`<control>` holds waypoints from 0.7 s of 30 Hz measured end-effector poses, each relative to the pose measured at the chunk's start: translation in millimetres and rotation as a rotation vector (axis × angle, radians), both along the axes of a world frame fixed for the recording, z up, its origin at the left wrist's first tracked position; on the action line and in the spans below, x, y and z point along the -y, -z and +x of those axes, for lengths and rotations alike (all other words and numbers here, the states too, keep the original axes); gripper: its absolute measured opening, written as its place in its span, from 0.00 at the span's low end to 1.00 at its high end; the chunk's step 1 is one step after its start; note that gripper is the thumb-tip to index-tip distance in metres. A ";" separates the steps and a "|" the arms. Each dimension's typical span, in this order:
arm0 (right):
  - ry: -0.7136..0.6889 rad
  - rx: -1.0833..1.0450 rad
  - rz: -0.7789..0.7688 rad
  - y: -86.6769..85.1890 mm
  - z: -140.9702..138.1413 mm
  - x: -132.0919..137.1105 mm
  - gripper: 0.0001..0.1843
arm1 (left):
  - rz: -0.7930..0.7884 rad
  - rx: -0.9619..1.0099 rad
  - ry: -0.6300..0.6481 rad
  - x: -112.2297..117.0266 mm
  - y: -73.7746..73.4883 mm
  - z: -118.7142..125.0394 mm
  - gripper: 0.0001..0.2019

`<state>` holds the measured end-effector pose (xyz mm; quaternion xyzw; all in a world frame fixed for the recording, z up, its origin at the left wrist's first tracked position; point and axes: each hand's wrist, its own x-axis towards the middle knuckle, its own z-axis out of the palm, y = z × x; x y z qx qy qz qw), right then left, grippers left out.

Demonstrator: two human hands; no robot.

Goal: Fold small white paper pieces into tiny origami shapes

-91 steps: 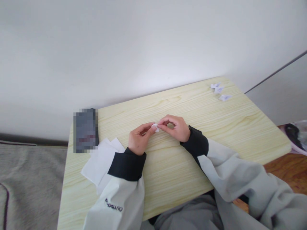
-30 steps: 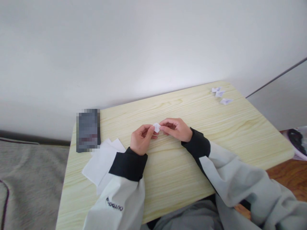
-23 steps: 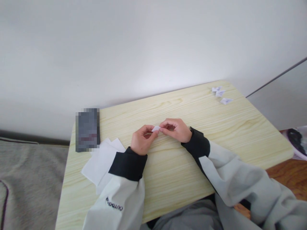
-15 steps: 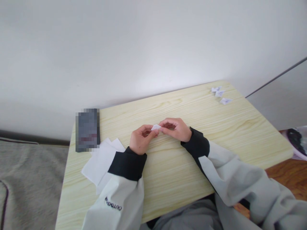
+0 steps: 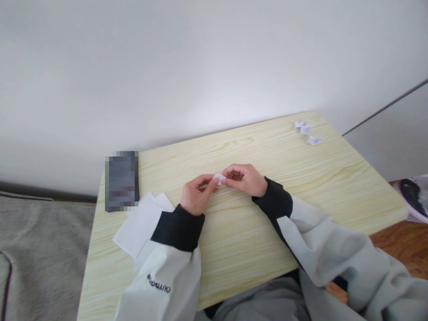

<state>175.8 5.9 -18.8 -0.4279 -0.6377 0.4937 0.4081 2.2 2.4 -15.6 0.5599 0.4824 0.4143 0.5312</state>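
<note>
A small folded piece of white paper is pinched between my two hands, above the middle of the wooden table. My left hand grips its left side between thumb and fingers. From the other side, my right hand pinches the right edge with thumb and forefinger. My fingertips cover part of the paper, so its full shape is hidden. Flat white paper sheets lie overlapping beside my left forearm, partly under the sleeve.
Small folded white paper pieces sit at the table's far right corner. A dark, blurred-out flat object lies at the left edge. The white wall borders the table's far side. A bag-like item stands beyond the right edge.
The folded paper has turned slightly and shows a smaller, rounder face. My left thumb has moved up and over it; both hands otherwise stay in place.
</note>
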 end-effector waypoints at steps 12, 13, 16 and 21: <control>-0.052 0.149 0.143 -6.9 1.3 3.3 0.11 | 0.053 -0.027 -0.039 2.0 -6.2 0.8 0.11; -0.044 0.154 0.141 -7.3 1.1 3.3 0.11 | 0.054 -0.034 -0.047 1.6 -6.3 0.6 0.11; -0.012 0.150 0.122 -7.6 0.5 3.6 0.11 | 0.044 -0.037 -0.067 0.6 -4.8 0.5 0.12; 0.091 0.114 0.124 -7.7 1.1 4.1 0.11 | 0.011 0.043 -0.070 -0.3 -1.8 1.7 0.17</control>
